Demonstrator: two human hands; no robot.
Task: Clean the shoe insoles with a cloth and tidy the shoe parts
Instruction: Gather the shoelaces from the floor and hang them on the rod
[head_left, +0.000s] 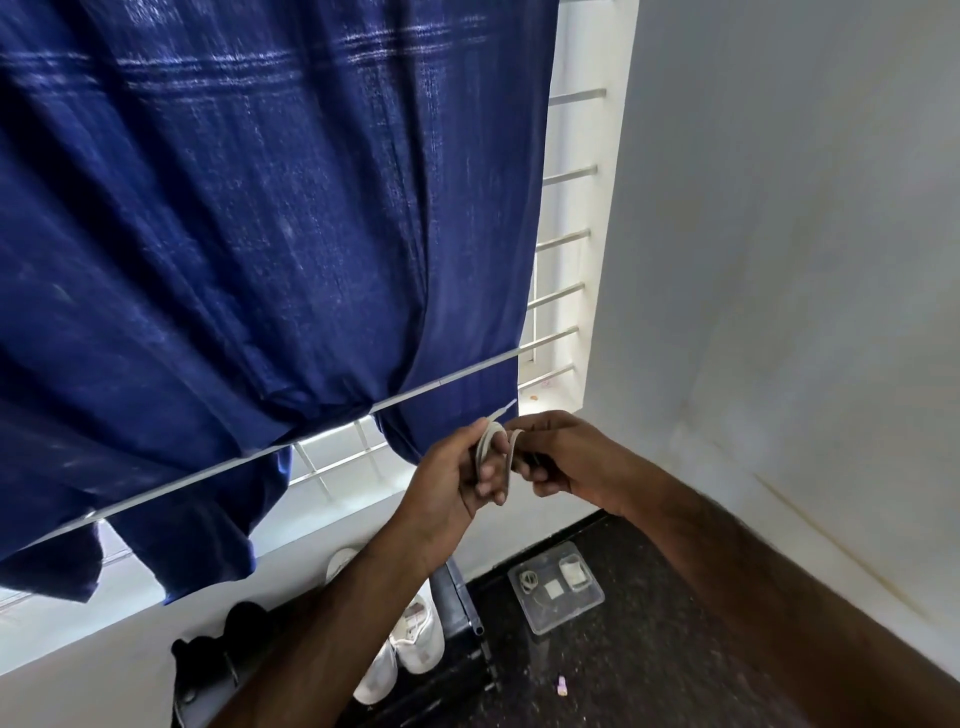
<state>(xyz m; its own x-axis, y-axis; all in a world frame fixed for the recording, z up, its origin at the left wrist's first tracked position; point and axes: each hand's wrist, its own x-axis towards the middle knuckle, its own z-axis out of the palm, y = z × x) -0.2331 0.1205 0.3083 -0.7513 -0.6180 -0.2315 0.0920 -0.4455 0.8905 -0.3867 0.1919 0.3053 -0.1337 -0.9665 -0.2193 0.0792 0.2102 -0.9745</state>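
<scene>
Both hands raised in front of a blue curtain (234, 234), close together, just below a thin metal rod (311, 436) crossing the curtain's lower part

Left hand (457, 478): fingers curled round a pale lace (491, 447), looped in a few turns over the fingers; fingertips (485, 473) showing under the loops

Right hand (561, 457): fingers curled, pinching the same lace from the other side, touching the left hand; something dark also in this grip, too small to tell what

Lace held in the air, well above the floor, just beside the curtain's right hem

Below, between the forearms: a pair of white shoes (410, 639) side by side on a dark rack (467, 649), toes pointing away from the wall; one more white shoe (340, 564) partly hidden behind the left forearm; dark shoes (223, 644) further left on the same rack

Right of the rack, on a dark speckled floor (649, 649): a clear flat plastic box (556, 587) with small pale items inside, contents unclear; a tiny pinkish item (562, 688) lying alone nearer the camera

Behind the curtain: a white window grille (563, 239) with horizontal bars, bright light through it; plain white wall (779, 234) on the right
</scene>
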